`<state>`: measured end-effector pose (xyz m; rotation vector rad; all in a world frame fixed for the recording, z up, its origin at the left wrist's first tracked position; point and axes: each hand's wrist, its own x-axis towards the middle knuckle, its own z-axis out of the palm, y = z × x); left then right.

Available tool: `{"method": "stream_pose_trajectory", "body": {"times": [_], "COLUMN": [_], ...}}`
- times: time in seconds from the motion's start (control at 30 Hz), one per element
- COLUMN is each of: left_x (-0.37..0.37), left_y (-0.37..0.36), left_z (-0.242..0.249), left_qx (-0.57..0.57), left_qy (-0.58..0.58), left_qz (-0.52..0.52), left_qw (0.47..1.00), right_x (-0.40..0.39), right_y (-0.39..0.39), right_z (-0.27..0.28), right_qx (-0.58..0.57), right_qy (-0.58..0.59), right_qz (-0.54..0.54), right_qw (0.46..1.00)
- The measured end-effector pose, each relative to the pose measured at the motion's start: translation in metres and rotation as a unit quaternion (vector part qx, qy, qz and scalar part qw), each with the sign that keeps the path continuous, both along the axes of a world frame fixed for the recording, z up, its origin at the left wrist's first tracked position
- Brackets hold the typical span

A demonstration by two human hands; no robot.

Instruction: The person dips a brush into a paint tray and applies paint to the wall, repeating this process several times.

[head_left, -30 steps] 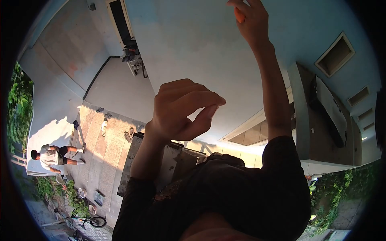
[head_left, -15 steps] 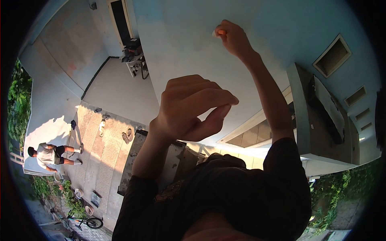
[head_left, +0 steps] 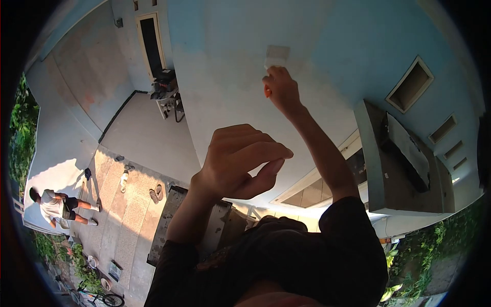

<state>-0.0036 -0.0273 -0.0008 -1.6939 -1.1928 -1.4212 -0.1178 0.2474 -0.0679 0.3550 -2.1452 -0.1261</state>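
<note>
- While the small tool [head_left: 267,91] is at the wall [head_left: 230,77], its orange part shows at the side of the fist and its pale end projects past the knuckles. Its exact type cannot be told.
- Right hand [head_left: 283,89]: fingers clamped on the small tool, arm raised and extended. This reach appears to bring the pale end up to the wall; contact cannot be confirmed.
- Grey patch [head_left: 277,53]: rectangular, just beyond the pale end. Whether it belongs to the tool or to the wall cannot be told.
- Left hand [head_left: 235,162]: raised in front of the chest, fingers curled together, thumb tip meeting or nearly meeting the index tip. No object is visible in it; the palm is hidden. The position seems to keep it clear of the right arm.
- Framed recess [head_left: 409,84]: set in the wall at image right; its interior is too dark to read.
- Side table [head_left: 166,107]: carries dark items [head_left: 162,87], not separable.
- Round pot [head_left: 93,262] and second pot [head_left: 106,284]: near the plants [head_left: 79,261]; contents too small to identify.
- Other person [head_left: 53,204]: stands at far image left, well apart.
</note>
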Motion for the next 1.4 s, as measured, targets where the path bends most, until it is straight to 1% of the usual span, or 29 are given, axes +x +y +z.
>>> {"method": "stream_pose_trajectory", "body": {"times": [0.07, 0.1, 0.17, 0.2, 0.23, 0.27, 0.37, 0.4, 0.47, 0.57, 0.6, 0.67, 0.7, 0.73, 0.8, 0.83, 0.87, 0.9, 0.93, 1.0, 1.03, 1.07, 1.13, 1.2, 1.23, 1.27, 1.3, 1.33, 1.4], "left_x": [0.0, 0.001, 0.001, 0.002, 0.003, 0.003, 0.007, 0.006, 0.005, 0.005, 0.005, 0.004, 0.004, 0.004, 0.004, 0.004, 0.005, 0.006, 0.006, 0.005, 0.005, 0.005, 0.004, 0.003, 0.003, 0.003, 0.002, 0.002, 0.0], "left_y": [-0.002, -0.003, 0.0, 0.001, 0.001, 0.001, -0.003, -0.004, -0.005, -0.005, -0.005, -0.003, -0.003, -0.003, -0.004, -0.004, -0.004, -0.003, -0.004, -0.005, -0.004, -0.004, -0.002, -0.001, 0.0, -0.001, -0.001, 0.0, 0.0], "left_z": [-0.002, -0.002, -0.003, -0.004, -0.003, -0.003, -0.001, 0.001, 0.002, 0.002, 0.002, 0.0, 0.0, 0.0, 0.0, 0.001, 0.002, 0.002, 0.001, 0.0, 0.0, -0.001, -0.001, -0.001, -0.002, -0.002, -0.002, -0.003, -0.003], "left_qx": [-0.018, -0.023, -0.014, -0.008, -0.007, -0.01, -0.016, -0.019, -0.005, 0.002, -0.002, 0.001, 0.001, 0.003, -0.007, -0.005, -0.004, -0.004, -0.003, -0.023, -0.023, -0.02, -0.018, -0.013, -0.014, -0.016, -0.017, -0.017, -0.018], "left_qy": [-0.033, -0.035, -0.033, -0.038, -0.036, -0.031, -0.022, -0.015, -0.011, -0.014, -0.016, -0.014, -0.012, -0.011, -0.015, -0.014, -0.014, -0.016, -0.016, -0.025, -0.025, -0.024, -0.025, -0.006, -0.006, -0.009, -0.011, -0.01, -0.012], "left_qz": [0.012, 0.014, 0.01, 0.004, 0.003, 0.005, 0.01, 0.015, 0.011, 0.009, 0.012, 0.01, 0.01, 0.009, 0.014, 0.014, 0.016, 0.018, 0.017, 0.02, 0.019, 0.019, 0.018, 0.025, 0.024, 0.026, 0.028, 0.026, 0.03], "left_qw": [0.999, 0.999, 0.999, 0.999, 0.999, 0.999, 1.0, 1.0, 1.0, 1.0, 1.0, 1.0, 1.0, 1.0, 1.0, 1.0, 1.0, 1.0, 1.0, 0.999, 0.999, 0.999, 0.999, 1.0, 1.0, 1.0, 0.999, 0.999, 0.999], "right_x": [0.017, 0.014, 0.016, 0.018, 0.013, 0.012, 0.008, 0.013, 0.019, 0.028, 0.023, 0.005, 0.008, 0.009, 0.023, 0.034, 0.045, 0.055, 0.056, 0.057, 0.051, 0.046, 0.046, 0.046, 0.054, 0.053, 0.056, 0.057, 0.06], "right_y": [-0.016, -0.013, -0.011, -0.014, -0.005, -0.001, 0.026, 0.029, 0.037, 0.037, 0.041, 0.057, 0.063, 0.061, 0.056, 0.053, 0.051, 0.049, 0.051, 0.059, 0.07, 0.077, 0.09, 0.103, 0.097, 0.092, 0.091, 0.095, 0.089], "right_z": [-0.028, -0.022, -0.005, 0.028, 0.057, 0.096, 0.21, 0.244, 0.312, 0.356, 0.353, 0.325, 0.292, 0.258, 0.184, 0.15, 0.124, 0.109, 0.11, 0.119, 0.14, 0.166, 0.229, 0.294, 0.324, 0.35, 0.373, 0.382, 0.391], "right_qx": [-0.039, -0.035, -0.094, -0.148, -0.152, -0.118, -0.16, -0.134, 0.011, 0.073, 0.076, 0.17, 0.159, 0.188, 0.188, 0.188, 0.144, 0.099, 0.1, -0.047, -0.062, -0.107, -0.097, -0.002, 0.044, 0.007, 0.095, 0.095, 0.173], "right_qy": [-0.112, -0.106, -0.139, -0.196, -0.186, -0.175, -0.063, -0.004, 0.142, 0.177, 0.177, 0.207, 0.077, 0.094, -0.008, -0.097, -0.176, -0.231, -0.231, -0.328, -0.332, -0.306, -0.214, -0.096, -0.029, -0.01, 0.069, 0.07, 0.121], "right_qz": [0.004, 0.004, 0.041, 0.035, 0.066, 0.038, 0.052, 0.057, 0.167, 0.166, 0.166, 0.13, -0.109, 0.019, 0.057, 0.049, 0.071, 0.099, 0.098, 0.075, 0.073, 0.084, 0.075, 0.065, 0.02, 0.192, 0.175, 0.173, 0.138], "right_qw": [0.993, 0.994, 0.985, 0.969, 0.969, 0.977, 0.984, 0.989, 0.976, 0.967, 0.967, 0.955, 0.978, 0.978, 0.98, 0.976, 0.971, 0.963, 0.963, 0.941, 0.938, 0.942, 0.969, 0.993, 0.998, 0.981, 0.978, 0.978, 0.968]}}
